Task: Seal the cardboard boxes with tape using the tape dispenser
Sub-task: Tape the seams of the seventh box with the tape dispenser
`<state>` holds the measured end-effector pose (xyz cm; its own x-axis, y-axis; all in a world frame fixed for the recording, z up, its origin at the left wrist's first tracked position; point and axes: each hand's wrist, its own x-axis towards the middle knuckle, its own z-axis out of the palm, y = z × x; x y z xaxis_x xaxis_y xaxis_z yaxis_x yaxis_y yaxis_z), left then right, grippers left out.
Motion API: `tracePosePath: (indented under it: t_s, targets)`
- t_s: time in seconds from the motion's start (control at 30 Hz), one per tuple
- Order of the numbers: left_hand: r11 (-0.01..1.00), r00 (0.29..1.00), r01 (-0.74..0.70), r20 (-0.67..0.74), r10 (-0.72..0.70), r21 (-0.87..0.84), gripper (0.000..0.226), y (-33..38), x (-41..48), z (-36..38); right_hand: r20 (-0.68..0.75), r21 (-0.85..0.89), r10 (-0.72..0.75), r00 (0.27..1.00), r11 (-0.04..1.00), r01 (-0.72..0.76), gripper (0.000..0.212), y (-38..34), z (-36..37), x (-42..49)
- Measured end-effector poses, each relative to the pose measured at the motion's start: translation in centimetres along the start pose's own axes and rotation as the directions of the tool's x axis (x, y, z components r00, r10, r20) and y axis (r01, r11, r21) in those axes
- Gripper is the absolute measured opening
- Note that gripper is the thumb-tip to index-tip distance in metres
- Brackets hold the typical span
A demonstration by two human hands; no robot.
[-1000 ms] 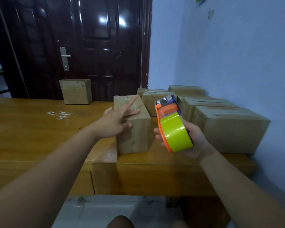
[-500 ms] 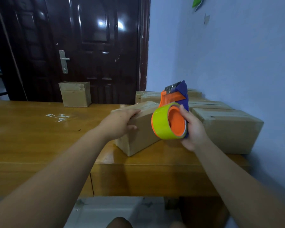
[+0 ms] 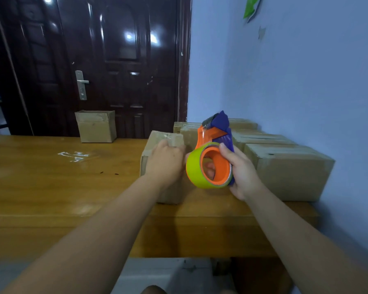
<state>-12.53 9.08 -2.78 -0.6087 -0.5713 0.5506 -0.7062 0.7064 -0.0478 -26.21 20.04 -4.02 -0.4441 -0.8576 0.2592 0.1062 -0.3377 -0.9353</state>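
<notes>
A small cardboard box [image 3: 168,139] stands on the wooden table [image 3: 51,183] in front of me. My left hand [image 3: 165,164] lies on the box's top with its fingers curled over the right edge. My right hand [image 3: 241,172] grips the orange and blue tape dispenser [image 3: 212,158] with its yellow-green tape roll, held upright just right of the box, cutter end up. The box's right side is hidden behind the dispenser.
A row of several cardboard boxes [image 3: 289,166] lines the blue wall [image 3: 306,81] on the right. An open-topped box [image 3: 96,126] stands at the table's far edge before a dark door [image 3: 115,60]. White marks [image 3: 73,155] lie on the tabletop at left.
The box has been turned from its tilted pose and stands square on the table. My left hand moved onto its top. The dispenser stays upright beside it, slightly lower.
</notes>
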Motion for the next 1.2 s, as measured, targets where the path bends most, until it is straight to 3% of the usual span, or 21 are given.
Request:
tracePosePath:
  t_s: [0.1,0.17,0.27,0.33,0.4,0.43,0.5,0.63,0.87,1.1,1.2]
  targets:
    - [0.989,0.997,0.059,0.055,-0.051,-0.139,0.044,-1.2,0.2,0.1,-0.024,-0.072,-0.053,0.998,0.996,0.051,0.033,-0.1,0.2,-0.1]
    - [0.963,0.992,0.11,0.091,-0.089,-0.248,0.041,-1.5,0.0,-0.4,-0.036,-0.099,-0.098,0.995,0.991,0.094,0.02,-0.3,0.3,-0.1]
    - [0.855,0.982,0.152,-0.021,-0.187,-0.496,0.036,-0.8,-0.4,-2.6,-0.055,-0.15,-0.163,0.985,0.977,0.153,0.018,-0.6,0.4,-0.1]
    - [0.642,0.95,0.193,-0.023,-0.312,-0.742,0.034,0.4,-0.8,-4.2,-0.055,-0.214,-0.217,0.975,0.956,0.201,0.032,-0.9,0.6,-0.1]
    - [0.371,0.942,0.199,0.073,-0.328,-0.907,0.044,1.8,-1.1,-5.5,-0.023,-0.278,-0.273,0.962,0.926,0.257,0.049,-1.3,1.0,0.0]
    - [0.291,0.942,0.21,0.114,-0.316,-0.933,0.053,2.5,-1.2,-5.8,0.005,-0.305,-0.3,0.954,0.908,0.287,0.056,-1.5,1.2,0.0]
    - [0.25,0.934,0.224,0.134,-0.331,-0.942,0.058,3.2,-1.1,-5.7,0.06,-0.372,-0.339,0.939,0.865,0.336,0.062,-1.7,1.5,-0.2]
    - [0.186,0.86,0.219,0.099,-0.501,-0.958,0.025,3.7,-1.0,-5.2,0.124,-0.52,-0.367,0.922,0.768,0.375,0.068,-2.4,2.1,-0.8]
    - [-0.021,0.727,0.163,0.135,-0.673,-0.986,0.009,3.9,-1.5,-5.0,0.146,-0.654,-0.44,0.886,0.629,0.42,0.076,-3.3,3.4,-1.2]
    - [-0.321,0.69,0.186,0.356,-0.63,-0.929,0.011,3.3,-1.1,-5.3,0.113,-0.685,-0.456,0.883,0.608,0.401,0.078,-3.4,3.8,-1.5]
    - [-0.236,0.697,0.202,0.309,-0.647,-0.95,0.013,2.5,-1.3,-5.0,0.158,-0.726,-0.452,0.878,0.549,0.413,0.073,-3.9,3.7,-1.4]
